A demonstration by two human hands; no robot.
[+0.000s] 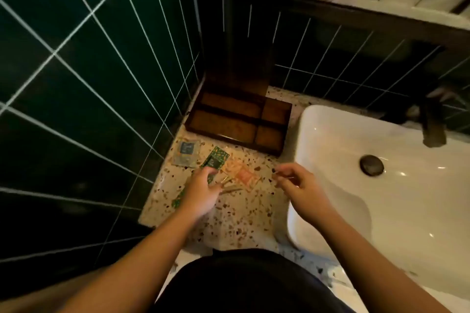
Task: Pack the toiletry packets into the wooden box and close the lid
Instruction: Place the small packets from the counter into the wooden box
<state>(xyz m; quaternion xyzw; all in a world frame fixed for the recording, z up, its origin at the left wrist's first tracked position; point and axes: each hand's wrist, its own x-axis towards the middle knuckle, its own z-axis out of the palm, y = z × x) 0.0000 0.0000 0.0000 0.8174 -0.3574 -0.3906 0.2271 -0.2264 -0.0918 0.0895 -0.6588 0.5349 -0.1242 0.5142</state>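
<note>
box (239, 122) open and empty, packets (218, 168) all on the counter (229, 223); left hand (203, 193) pinches a green one, right hand (295, 183) pinches something thin.

Both bare forearms enter from the bottom edge, converging toward frame center. Left hand (202, 192) palm-down, fingers curled, thumb tip pressing forward. Right hand (296, 183) raised center-right, thumb and forefinger pinched, other fingers loosely bent.
</note>
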